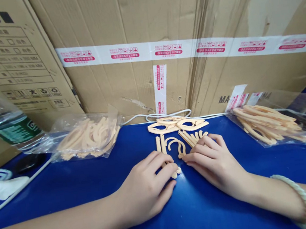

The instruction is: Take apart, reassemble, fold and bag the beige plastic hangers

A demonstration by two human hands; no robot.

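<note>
My left hand (148,186) curls its fingers over a pair of straight beige hanger arms (158,143); their rounded ends poke out by my fingertips. My right hand (217,164) is bent over a slanted group of similar beige strips (188,138), partly hidden under the fingers. Between the hands lies a curved beige hanger hook (180,146), its lower end close to my right index fingertip. Just beyond, several flat beige hanger pieces with oval openings (164,128) lie on the blue table (95,189).
Clear bags of beige pieces lie at left (88,138) and right (267,124). A water bottle (10,125) leans at far left, near a dark round object (29,162) and a white cable (37,178). Taped cardboard (118,21) walls off the back.
</note>
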